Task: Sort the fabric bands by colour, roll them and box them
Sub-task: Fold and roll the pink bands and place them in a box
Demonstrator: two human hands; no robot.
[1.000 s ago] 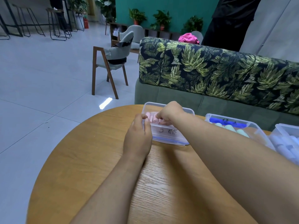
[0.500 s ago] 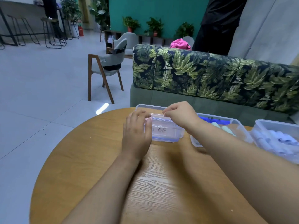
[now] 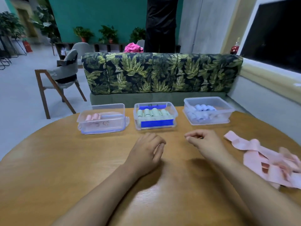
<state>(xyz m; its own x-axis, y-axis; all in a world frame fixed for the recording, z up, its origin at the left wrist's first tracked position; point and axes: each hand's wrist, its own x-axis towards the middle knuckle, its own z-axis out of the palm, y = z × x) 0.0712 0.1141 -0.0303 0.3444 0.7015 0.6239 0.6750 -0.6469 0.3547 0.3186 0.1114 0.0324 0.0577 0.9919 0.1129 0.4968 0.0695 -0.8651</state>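
Three clear plastic boxes stand in a row at the far side of the round wooden table. The left box [image 3: 104, 128] holds a few pink rolls [image 3: 93, 117]. Green rolls [image 3: 153, 112] fill the middle box [image 3: 138, 118], and the right box [image 3: 228, 110] holds pale blue rolls [image 3: 203, 108]. A heap of loose pink bands [image 3: 267, 159] lies at the right edge. My left hand [image 3: 146, 152] and my right hand [image 3: 205, 142] hover side by side in front of the boxes, fingers loosely curled, holding nothing.
Behind the table [image 3: 65, 160] runs a leaf-print sofa [image 3: 159, 74]. A person in black [image 3: 160, 23] stands beyond it. A wooden chair [image 3: 60, 79] stands on the floor at the left. A window ledge [image 3: 268, 74] runs along the right.
Both hands have left the pink box and drawn back toward me. My view has swung right, so all three boxes and the loose pink bands now show.
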